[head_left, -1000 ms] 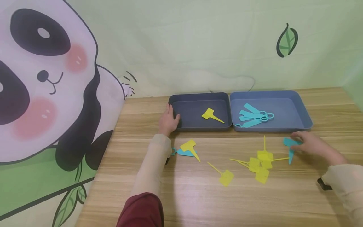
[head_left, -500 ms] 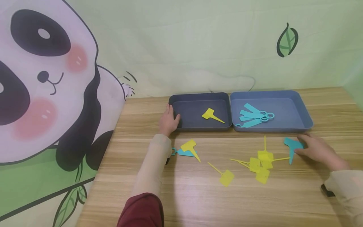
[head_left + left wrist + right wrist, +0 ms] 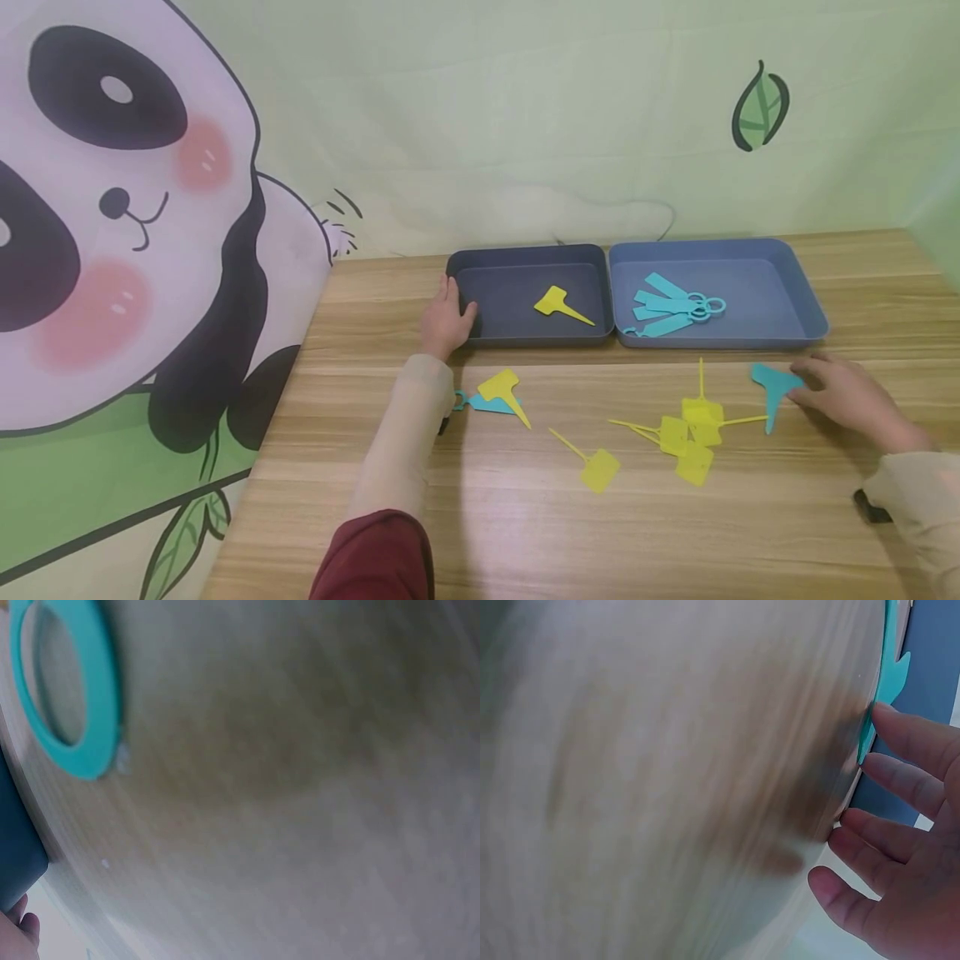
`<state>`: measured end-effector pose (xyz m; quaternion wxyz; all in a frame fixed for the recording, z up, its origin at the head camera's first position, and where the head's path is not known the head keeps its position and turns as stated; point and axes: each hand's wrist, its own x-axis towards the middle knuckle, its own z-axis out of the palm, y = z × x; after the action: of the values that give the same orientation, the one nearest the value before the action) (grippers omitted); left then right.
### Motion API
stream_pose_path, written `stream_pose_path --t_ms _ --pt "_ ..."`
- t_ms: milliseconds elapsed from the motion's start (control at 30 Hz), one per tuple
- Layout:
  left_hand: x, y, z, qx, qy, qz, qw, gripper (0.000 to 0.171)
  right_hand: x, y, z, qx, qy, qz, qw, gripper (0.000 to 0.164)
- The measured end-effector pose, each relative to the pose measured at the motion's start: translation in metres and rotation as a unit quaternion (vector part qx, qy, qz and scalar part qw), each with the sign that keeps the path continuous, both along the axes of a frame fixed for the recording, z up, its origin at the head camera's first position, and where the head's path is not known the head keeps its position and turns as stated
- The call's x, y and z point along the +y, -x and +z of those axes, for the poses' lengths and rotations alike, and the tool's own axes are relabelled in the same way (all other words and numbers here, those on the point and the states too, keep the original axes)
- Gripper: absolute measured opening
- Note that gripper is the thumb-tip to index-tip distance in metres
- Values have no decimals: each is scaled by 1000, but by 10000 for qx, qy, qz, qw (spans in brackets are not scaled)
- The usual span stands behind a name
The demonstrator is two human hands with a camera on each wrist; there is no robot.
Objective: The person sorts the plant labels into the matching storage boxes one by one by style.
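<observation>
My left hand [image 3: 446, 321] grips the left end of a dark tray [image 3: 536, 340], fingers along the outer wall and thumb over the rim. One yellow T-shaped plant label [image 3: 553, 302] lies in that tray. At the right, my right hand [image 3: 851, 400] has thumb and index finger around the right end of a turquoise T-shaped plant label [image 3: 775, 387], which appears to lie on the table. In the right wrist view, the thumb [image 3: 911, 739] and index fingertip touch this turquoise label [image 3: 891, 679] at its end; the other fingers are spread.
A blue tray [image 3: 757, 287] adjoins the dark one and holds several turquoise ring tags [image 3: 663, 307]. On the wooden table [image 3: 525, 533], several yellow square-headed labels [image 3: 693, 462] overlap. A single yellow label [image 3: 598, 471] lies left of them. Another yellow T-shaped label [image 3: 501, 386] covers a turquoise ring tag [image 3: 491, 405].
My right hand has drawn back to the right from over the turquoise label to its right end. The label has barely shifted. My left hand stays on the dark tray.
</observation>
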<state>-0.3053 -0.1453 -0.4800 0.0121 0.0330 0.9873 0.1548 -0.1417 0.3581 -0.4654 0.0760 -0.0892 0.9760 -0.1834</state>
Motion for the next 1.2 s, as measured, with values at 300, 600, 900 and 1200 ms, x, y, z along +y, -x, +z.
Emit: stream_pose_path --t_ms 300,600,900,1200 --pt "0 -1 1 -26 -36 21 10000 68 2 0 0 -155 116 -40 9998 47" --pt "1 -1 1 -69 7 48 10000 68 1 -1 1 -66 85 -49 9999 41" --pt "1 0 2 -65 -90 62 9999 68 0 0 1 1 134 -114 9998 35" --pt "1 -1 3 -99 -96 40 9999 68 -4 2 2 180 -82 -83 9998 27"
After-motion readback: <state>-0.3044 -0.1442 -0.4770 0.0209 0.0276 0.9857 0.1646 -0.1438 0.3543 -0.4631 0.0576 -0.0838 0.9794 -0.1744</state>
